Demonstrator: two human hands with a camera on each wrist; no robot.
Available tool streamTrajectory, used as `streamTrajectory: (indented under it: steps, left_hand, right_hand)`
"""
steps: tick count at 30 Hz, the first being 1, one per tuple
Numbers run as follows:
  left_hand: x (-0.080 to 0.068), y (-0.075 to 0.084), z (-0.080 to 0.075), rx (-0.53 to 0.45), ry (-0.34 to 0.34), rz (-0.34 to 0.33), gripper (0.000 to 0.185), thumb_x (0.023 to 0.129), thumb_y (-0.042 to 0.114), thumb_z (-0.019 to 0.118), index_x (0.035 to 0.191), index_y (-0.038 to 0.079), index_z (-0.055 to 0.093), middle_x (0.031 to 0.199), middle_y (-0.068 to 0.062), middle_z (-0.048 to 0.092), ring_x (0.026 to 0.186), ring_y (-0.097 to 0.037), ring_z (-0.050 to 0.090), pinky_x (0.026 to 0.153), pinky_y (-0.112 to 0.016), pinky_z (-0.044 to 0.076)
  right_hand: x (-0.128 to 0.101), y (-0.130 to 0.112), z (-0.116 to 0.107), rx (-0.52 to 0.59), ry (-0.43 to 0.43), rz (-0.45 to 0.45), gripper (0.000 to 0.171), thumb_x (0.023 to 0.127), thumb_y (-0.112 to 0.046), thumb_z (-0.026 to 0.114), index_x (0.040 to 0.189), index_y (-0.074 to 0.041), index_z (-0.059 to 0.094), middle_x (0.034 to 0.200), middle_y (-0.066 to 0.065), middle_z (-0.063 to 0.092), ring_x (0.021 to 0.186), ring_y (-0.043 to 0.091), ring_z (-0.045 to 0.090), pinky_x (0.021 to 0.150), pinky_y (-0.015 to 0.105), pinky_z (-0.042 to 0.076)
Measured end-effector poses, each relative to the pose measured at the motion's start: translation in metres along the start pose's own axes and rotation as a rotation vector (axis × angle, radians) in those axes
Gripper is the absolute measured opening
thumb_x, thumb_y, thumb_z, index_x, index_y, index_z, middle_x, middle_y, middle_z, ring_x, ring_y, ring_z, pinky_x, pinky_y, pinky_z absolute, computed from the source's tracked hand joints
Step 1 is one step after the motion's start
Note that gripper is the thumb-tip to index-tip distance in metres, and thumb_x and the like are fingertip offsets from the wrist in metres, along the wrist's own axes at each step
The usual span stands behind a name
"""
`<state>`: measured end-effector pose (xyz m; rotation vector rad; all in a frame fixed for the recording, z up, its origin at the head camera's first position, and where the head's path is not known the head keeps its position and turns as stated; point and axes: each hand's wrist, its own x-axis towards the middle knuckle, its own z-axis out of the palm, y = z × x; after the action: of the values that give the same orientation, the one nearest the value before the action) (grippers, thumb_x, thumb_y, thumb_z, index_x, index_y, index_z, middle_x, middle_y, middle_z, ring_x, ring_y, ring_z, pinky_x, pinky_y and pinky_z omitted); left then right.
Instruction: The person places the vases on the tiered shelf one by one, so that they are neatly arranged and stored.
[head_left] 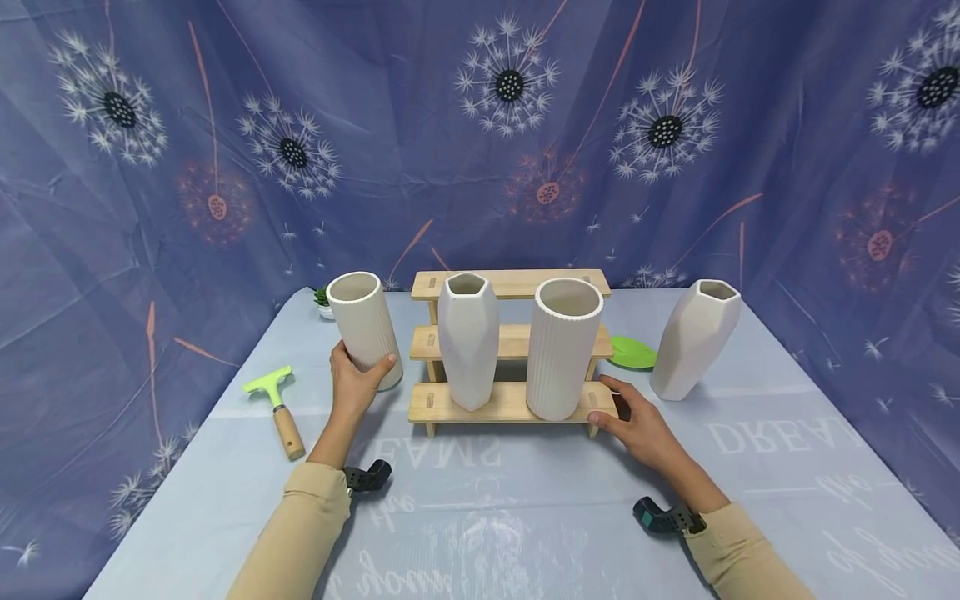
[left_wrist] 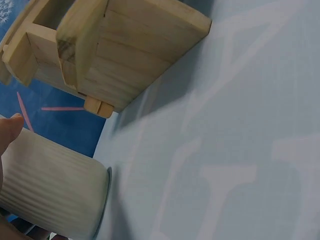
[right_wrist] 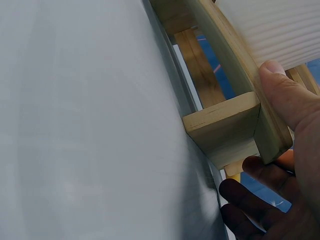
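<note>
My left hand (head_left: pixel 356 379) grips a white ribbed cylindrical vase (head_left: pixel 365 323) low on its side, left of the stand. In the left wrist view that vase (left_wrist: pixel 55 185) shows its base close over the cloth. A three-step wooden stand (head_left: pixel 480 406) is in the middle of the table. My right hand (head_left: pixel 637 421) holds the right end of its lowest step, thumb on top and fingers curled beneath, as the right wrist view shows. A white faceted vase (head_left: pixel 468 342) and a second ribbed vase (head_left: pixel 564 350) stand upright on that lowest step.
Right of the stand, another faceted vase (head_left: pixel 693 340) leans outward in the head view. Behind it lies a bright green flat piece (head_left: pixel 632 352). A green-headed scraper with a wooden handle (head_left: pixel 287 429) lies at left. A small potted plant (head_left: pixel 323 304) sits at the back left.
</note>
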<state>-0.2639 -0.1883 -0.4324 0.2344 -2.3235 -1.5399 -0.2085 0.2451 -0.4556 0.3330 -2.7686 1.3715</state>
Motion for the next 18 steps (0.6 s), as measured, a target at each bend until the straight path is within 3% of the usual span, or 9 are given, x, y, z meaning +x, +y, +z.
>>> streamTrajectory:
  steps: [7,14,18]
  left_hand:
    - [0.0027,-0.0045,0.0023,0.001,-0.005,-0.01,0.094,0.08,0.031,0.074,0.146,0.0,0.015,0.142,-0.024,0.029,0.133,-0.037,0.032,0.111,-0.052,0.027]
    - [0.0054,-0.007,0.005,-0.012,-0.005,-0.02,0.094,0.079,0.028,0.075,0.146,0.0,0.015,0.141,-0.024,0.03,0.132,-0.037,0.033,0.112,-0.051,0.025]
    - [0.0075,-0.0082,0.0062,-0.008,-0.01,-0.015,0.094,0.079,0.028,0.075,0.145,-0.002,0.015,0.14,-0.025,0.032,0.13,-0.038,0.035,0.111,-0.052,0.027]
  right_hand:
    - [-0.0001,-0.0001,0.0001,-0.001,-0.001,0.01,0.078,0.085,-0.04,0.067,0.145,-0.006,0.033,0.133,0.021,0.052,0.114,0.034,0.057,0.083,0.032,0.051]
    - [-0.0003,0.0005,-0.0001,0.009,-0.002,-0.001,0.076,0.085,-0.037,0.068,0.145,-0.006,0.034,0.132,0.022,0.053,0.113,0.034,0.058,0.08,0.024,0.051]
    - [0.0001,0.0002,-0.0007,0.011,-0.002,0.001,0.077,0.085,-0.036,0.068,0.145,-0.005,0.033,0.133,0.022,0.052,0.113,0.034,0.058,0.08,0.026,0.051]
